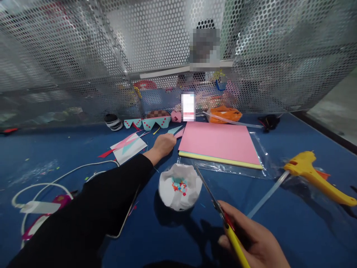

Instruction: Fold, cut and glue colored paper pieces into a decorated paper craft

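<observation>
My left hand (163,144) reaches forward in a black sleeve, its fingers closed beside a pink paper strip (179,134) and a light blue paper piece (174,130). What it pinches, if anything, is too small to tell. At the lower right, my right hand (248,238) is wrapped round scissors (213,201) with red and yellow handles. Their blades point up and left and look nearly closed. Between my hands stands a white paper-lined bowl (167,193) with small coloured paper bits (180,187) inside.
A pink paper stack (217,143) lies behind the bowl. On the right is a yellow glue gun (315,175). Paper strips (126,143) and a white cable (69,171) lie left. A phone (188,106) stands before the perforated metal screen (164,48).
</observation>
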`<control>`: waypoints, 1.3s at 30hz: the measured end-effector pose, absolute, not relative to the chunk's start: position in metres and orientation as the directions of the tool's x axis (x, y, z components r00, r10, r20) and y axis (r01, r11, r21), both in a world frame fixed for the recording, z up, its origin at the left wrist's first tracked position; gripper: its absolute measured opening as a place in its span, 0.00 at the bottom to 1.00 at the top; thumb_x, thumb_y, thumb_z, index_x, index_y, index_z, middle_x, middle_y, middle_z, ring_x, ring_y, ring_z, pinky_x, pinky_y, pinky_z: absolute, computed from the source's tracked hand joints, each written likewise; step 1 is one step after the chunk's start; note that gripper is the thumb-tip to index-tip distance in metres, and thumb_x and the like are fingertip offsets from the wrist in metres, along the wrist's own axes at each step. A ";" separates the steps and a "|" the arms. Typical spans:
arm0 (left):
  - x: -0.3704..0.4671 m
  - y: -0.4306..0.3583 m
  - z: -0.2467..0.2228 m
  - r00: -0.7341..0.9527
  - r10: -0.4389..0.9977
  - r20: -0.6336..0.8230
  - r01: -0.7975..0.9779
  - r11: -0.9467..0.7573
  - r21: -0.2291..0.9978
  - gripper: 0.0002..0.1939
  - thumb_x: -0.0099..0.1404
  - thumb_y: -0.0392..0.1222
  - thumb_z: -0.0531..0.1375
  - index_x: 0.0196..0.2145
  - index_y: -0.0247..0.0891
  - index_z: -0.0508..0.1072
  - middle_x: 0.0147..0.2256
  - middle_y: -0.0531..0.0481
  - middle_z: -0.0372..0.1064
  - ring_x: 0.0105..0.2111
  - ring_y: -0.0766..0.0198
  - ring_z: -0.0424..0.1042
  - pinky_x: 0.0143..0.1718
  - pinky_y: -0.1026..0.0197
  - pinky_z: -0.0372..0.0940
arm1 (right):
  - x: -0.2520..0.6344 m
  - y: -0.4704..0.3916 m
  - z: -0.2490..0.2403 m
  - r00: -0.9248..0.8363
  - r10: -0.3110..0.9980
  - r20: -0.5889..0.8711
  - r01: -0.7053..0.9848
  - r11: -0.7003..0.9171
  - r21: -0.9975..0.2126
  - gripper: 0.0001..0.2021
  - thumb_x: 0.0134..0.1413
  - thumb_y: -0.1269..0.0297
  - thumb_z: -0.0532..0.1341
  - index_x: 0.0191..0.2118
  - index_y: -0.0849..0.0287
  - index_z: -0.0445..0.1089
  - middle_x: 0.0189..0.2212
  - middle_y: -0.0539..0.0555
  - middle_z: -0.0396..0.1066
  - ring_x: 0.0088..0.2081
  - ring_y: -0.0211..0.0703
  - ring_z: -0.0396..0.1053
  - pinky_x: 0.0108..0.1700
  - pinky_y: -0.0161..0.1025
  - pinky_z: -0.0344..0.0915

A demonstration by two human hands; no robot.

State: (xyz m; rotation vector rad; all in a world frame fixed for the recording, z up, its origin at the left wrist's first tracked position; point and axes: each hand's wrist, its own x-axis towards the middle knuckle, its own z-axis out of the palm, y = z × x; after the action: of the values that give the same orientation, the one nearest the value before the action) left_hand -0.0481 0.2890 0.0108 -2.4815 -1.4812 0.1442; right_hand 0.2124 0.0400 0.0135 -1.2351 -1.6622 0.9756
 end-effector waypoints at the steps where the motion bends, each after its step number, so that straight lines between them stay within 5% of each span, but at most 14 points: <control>1: -0.050 0.289 0.013 0.477 0.877 0.056 0.853 -0.447 -0.270 0.18 0.69 0.45 0.60 0.53 0.35 0.69 0.51 0.42 0.69 0.46 0.55 0.73 0.45 0.48 0.71 | 0.212 0.040 0.014 -0.171 0.972 0.163 0.323 0.211 -0.923 0.23 0.47 0.62 0.69 0.53 0.49 0.76 0.31 0.47 0.81 0.27 0.40 0.78 0.32 0.28 0.75; 9: -0.078 0.289 0.032 0.442 0.882 0.161 0.872 -0.381 -0.308 0.18 0.69 0.45 0.60 0.53 0.36 0.70 0.52 0.42 0.69 0.47 0.54 0.73 0.46 0.47 0.71 | 0.200 0.035 0.015 -0.028 0.990 0.138 0.263 0.141 -0.954 0.21 0.44 0.61 0.69 0.49 0.49 0.79 0.35 0.50 0.82 0.31 0.44 0.80 0.34 0.31 0.75; 15: -0.080 0.292 0.018 0.378 0.918 0.120 0.898 -0.332 -0.290 0.18 0.69 0.45 0.60 0.53 0.36 0.69 0.51 0.42 0.69 0.46 0.55 0.73 0.45 0.48 0.71 | 0.208 0.040 0.012 -0.199 0.967 0.157 0.365 0.222 -0.904 0.24 0.47 0.62 0.68 0.54 0.49 0.75 0.41 0.50 0.82 0.38 0.46 0.81 0.38 0.31 0.75; 29: -0.060 0.313 0.022 0.282 0.958 0.044 0.932 -0.263 -0.251 0.18 0.69 0.45 0.61 0.54 0.36 0.69 0.52 0.42 0.69 0.47 0.54 0.73 0.46 0.47 0.71 | 0.210 0.039 0.008 -0.238 0.951 0.198 0.403 0.282 -0.871 0.27 0.47 0.65 0.68 0.56 0.47 0.73 0.36 0.47 0.81 0.32 0.41 0.80 0.35 0.27 0.74; 39: -0.172 0.253 0.070 0.058 0.998 0.006 0.936 -0.052 -0.349 0.18 0.69 0.46 0.60 0.53 0.37 0.69 0.52 0.43 0.69 0.47 0.54 0.73 0.46 0.47 0.71 | 0.209 0.034 0.009 -0.272 0.937 0.220 0.370 0.313 -0.875 0.28 0.48 0.64 0.69 0.58 0.44 0.70 0.32 0.43 0.80 0.27 0.35 0.78 0.32 0.23 0.72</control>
State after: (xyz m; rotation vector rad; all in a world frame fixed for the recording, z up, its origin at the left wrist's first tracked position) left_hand -0.1723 0.2532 0.0699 -2.0777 -1.9627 0.3476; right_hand 0.2091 0.0344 0.0087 -1.1692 -1.8039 0.9228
